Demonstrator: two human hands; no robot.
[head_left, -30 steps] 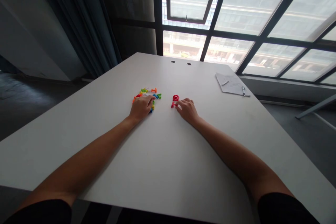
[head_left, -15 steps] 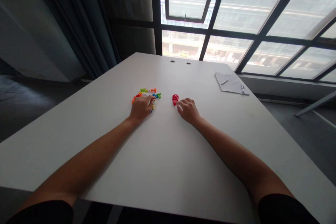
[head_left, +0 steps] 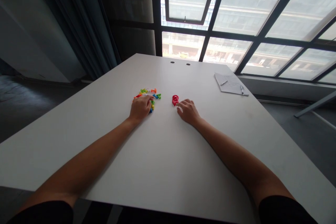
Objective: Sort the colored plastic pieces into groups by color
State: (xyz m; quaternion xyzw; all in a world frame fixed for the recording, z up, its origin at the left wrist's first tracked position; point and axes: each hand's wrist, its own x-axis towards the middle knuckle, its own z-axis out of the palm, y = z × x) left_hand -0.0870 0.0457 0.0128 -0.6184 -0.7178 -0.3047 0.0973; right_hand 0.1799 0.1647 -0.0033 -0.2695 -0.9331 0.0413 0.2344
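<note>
My left hand (head_left: 140, 107) lies over a small heap of bright plastic pieces, its fingers stretched out and the thumb apart. Part of the heap is hidden beneath it. Around its fingers show yellow-green pieces (head_left: 143, 91), an orange piece (head_left: 153, 91), a green piece (head_left: 159, 96) and a blue piece (head_left: 151, 110). To the right, a small group of red plastic pieces (head_left: 175, 99) sits on the white table (head_left: 157, 154). My right hand (head_left: 189, 110) rests beside them, fingers loosely bent and thumb apart, the fingertips at the group's lower right edge. I see nothing held in it.
Toward the far right of the table lies a sheet of paper (head_left: 228, 84) with a pen (head_left: 224, 83) and a second pen-like object (head_left: 242, 90) on it. Two round inserts (head_left: 172, 62) are set near the far edge. Windows (head_left: 231, 14) stand behind, with a dark curtain (head_left: 76, 21) at left.
My left hand's fingers and thumb have spread and shifted slightly left, showing more green and yellow pieces beside the thumb. My right hand and the red pieces have hardly moved.
</note>
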